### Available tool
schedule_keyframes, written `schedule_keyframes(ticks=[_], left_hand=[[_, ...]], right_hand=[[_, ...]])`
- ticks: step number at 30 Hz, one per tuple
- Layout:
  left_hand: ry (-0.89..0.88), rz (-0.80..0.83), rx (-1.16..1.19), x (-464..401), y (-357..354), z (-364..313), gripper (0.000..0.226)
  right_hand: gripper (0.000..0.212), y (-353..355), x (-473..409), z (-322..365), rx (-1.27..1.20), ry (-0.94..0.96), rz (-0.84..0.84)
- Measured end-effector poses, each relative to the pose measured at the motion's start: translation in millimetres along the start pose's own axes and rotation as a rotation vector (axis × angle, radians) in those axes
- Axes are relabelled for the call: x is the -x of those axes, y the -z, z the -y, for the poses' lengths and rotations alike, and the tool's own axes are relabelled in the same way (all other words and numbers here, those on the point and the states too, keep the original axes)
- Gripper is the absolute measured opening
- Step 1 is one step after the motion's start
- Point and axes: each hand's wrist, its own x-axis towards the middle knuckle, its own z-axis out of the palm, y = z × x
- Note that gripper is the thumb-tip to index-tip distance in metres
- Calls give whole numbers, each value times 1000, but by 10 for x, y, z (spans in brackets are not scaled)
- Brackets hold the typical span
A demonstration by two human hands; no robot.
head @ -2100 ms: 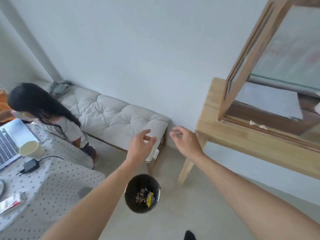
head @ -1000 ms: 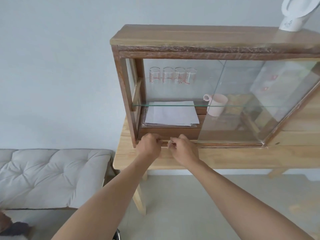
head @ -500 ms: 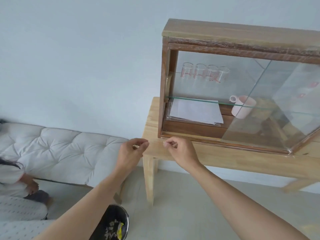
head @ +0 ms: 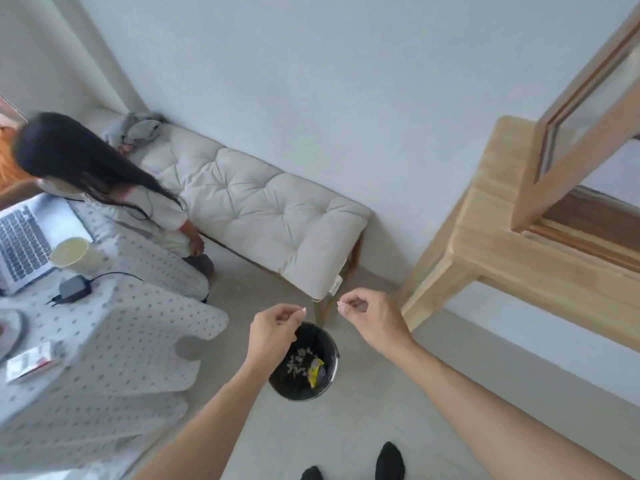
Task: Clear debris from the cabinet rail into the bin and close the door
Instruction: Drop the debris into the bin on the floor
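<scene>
A small black bin (head: 330, 379) stands on the floor below my hands, with pale scraps and a yellow wrapper inside. My left hand (head: 273, 332) hovers over the bin's left rim, fingers pinched together; whether a scrap sits in the pinch is too small to tell. My right hand (head: 372, 320) is up and right of the bin, thumb and forefinger pinched on a tiny pale piece of debris (head: 340, 302). The wooden cabinet (head: 568, 133) stands on a light wood table (head: 491, 237) at the right; only its left corner and part of the bottom rail (head: 588, 244) show.
A cushioned bench (head: 263, 209) runs along the wall behind the bin. A person (head: 104, 181) sits at its left end by a dotted-cloth table (head: 104, 341) carrying a laptop, cup and charger. My feet in black socks (head: 389, 462) are on the floor.
My view swung from the cabinet front down to the floor. Both pinched hands moved away from the rail and now hang over and beside the bin.
</scene>
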Motion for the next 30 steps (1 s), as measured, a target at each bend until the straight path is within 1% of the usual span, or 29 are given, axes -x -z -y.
schedule_keyframes(ticks=[4,9,12,16,20,23,26,30], left_hand=[[174,-10,-26,-200,-221,1153,14],[297,-39,-94,-537,-696,2334,14],[304,-50,-124,-775,-934,2750,8],[290,-37,-117,-957,-1088,3011,29],[273,3,-166,-872,-980,2870,38],[173,78,-298,-718,-782,2476,43],[75,97,-379,-588,-516,1891,45],[-41,64,-410,-407,-132,876,50]], right_hand=[[8,-747,-230,-762,76,-112,140],[5,-1682,-541,-1662,167,-183,290],[14,-2114,-678,-2005,201,-186,357],[35,-2379,-766,-2251,207,-208,376],[38,-2230,-687,-2192,206,-216,339],[36,-1900,-602,-1897,198,-200,322],[33,-1467,-537,-1413,191,-162,269],[30,-797,-435,-612,155,-89,138]])
